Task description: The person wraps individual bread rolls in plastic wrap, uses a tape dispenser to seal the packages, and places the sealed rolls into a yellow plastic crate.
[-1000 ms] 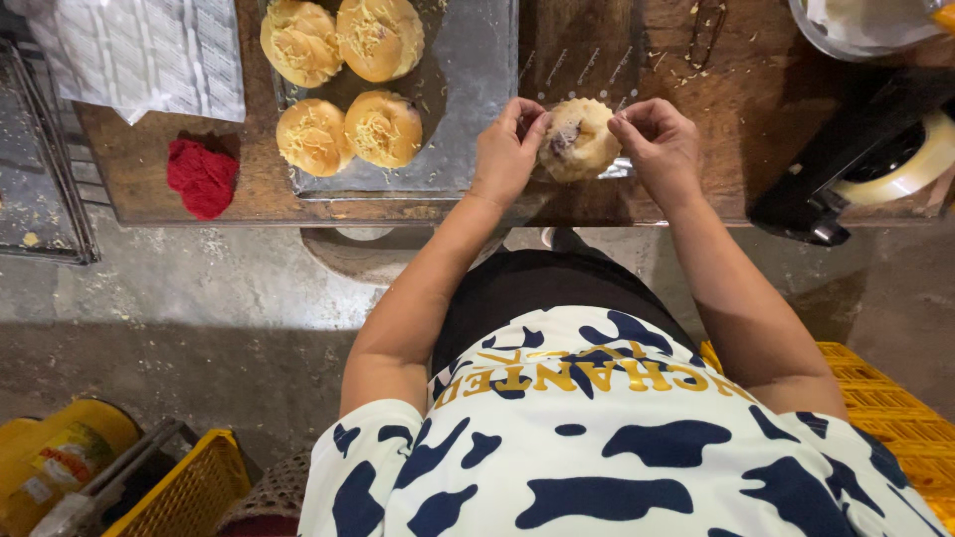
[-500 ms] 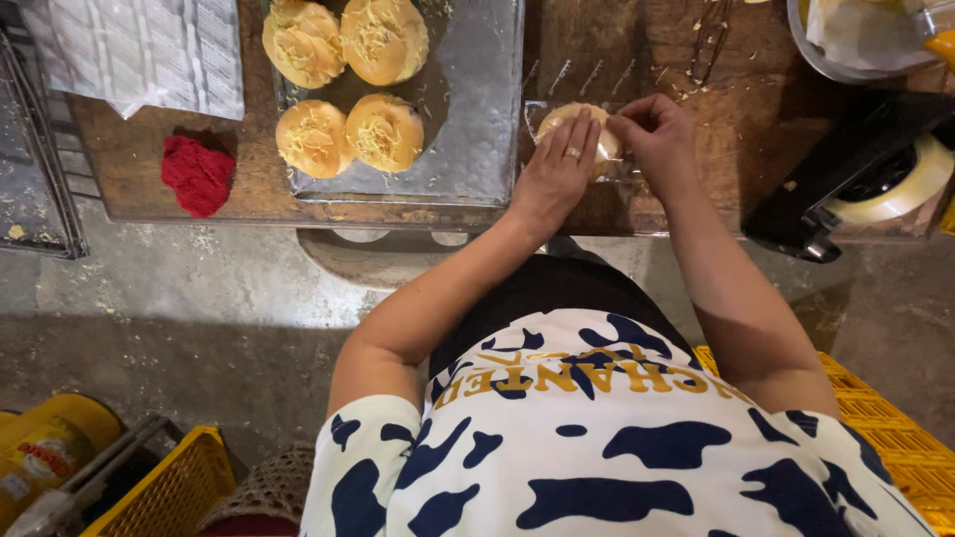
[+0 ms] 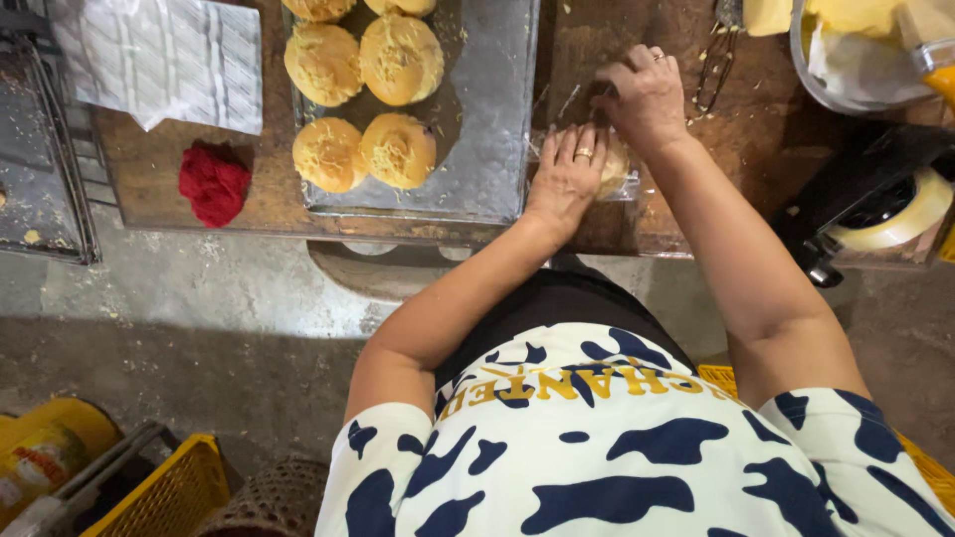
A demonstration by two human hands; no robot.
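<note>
The left hand (image 3: 567, 179) lies flat, pressing a round golden bun in a clear plastic bag (image 3: 619, 167) onto the wooden table (image 3: 149, 194). The right hand (image 3: 647, 94), just beyond, pinches the bag's edge. Left of both hands, several unbagged buns (image 3: 398, 149) wait on a metal tray (image 3: 492, 129).

The person leans over the wooden counter (image 3: 597, 40), both hands down on a wrapped bun (image 3: 619, 167) in clear plastic. The left hand (image 3: 565, 179) lies flat over it, a ring on one finger; the right hand (image 3: 647, 94) rests just beyond, fingers (image 3: 609, 91) curled at the wrap's far edge. Just to the left sits a metal tray (image 3: 492, 119) carrying golden buns (image 3: 363, 104) crusted with crumbs. Further left lie a red cloth (image 3: 212, 182) and a striped towel (image 3: 164, 60). At the right edge sits a roll of tape (image 3: 890, 214).
</note>
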